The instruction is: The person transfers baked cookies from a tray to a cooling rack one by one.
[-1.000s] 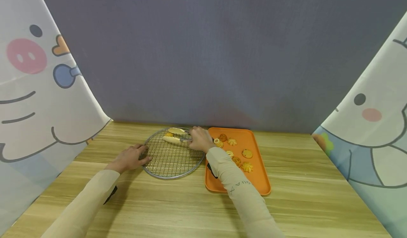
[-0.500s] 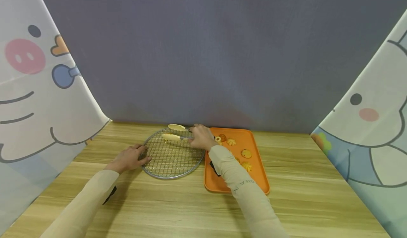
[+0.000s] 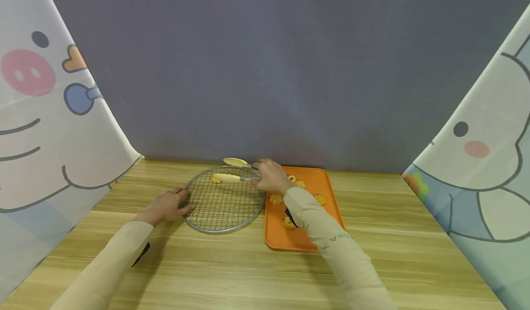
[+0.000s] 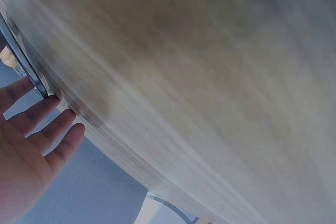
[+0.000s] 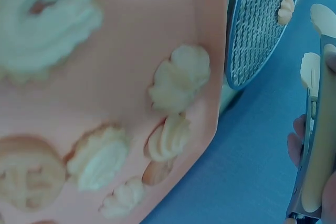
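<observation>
My left hand [image 3: 165, 206] rests at the left rim of a round wire cooling rack [image 3: 225, 206]. In the left wrist view its fingers [image 4: 44, 114] reach loosely extended to that rim. Tongs [image 3: 227, 178] with cream-coloured tips are held in my right hand [image 3: 271, 176], above the rack's far side. Their two arms are spread, with nothing between the tips. One small cookie [image 5: 286, 10] lies on the rack mesh, partly covered by the tongs in the head view. To the right, an orange tray [image 3: 275, 241] carries several cookies [image 5: 181, 77], some hidden under my right forearm.
Rack and tray lie side by side on a wood-grain table [image 3: 207, 273]. A grey wall panel [image 3: 265, 80] stands along the table's back edge. Printed cartoon curtains [image 3: 54, 130] flank both sides.
The tongs' arms have spread wider around the cookie, then lifted and shifted right with my right hand. The cookie stays on the rack. My left hand keeps its place on the rim.
</observation>
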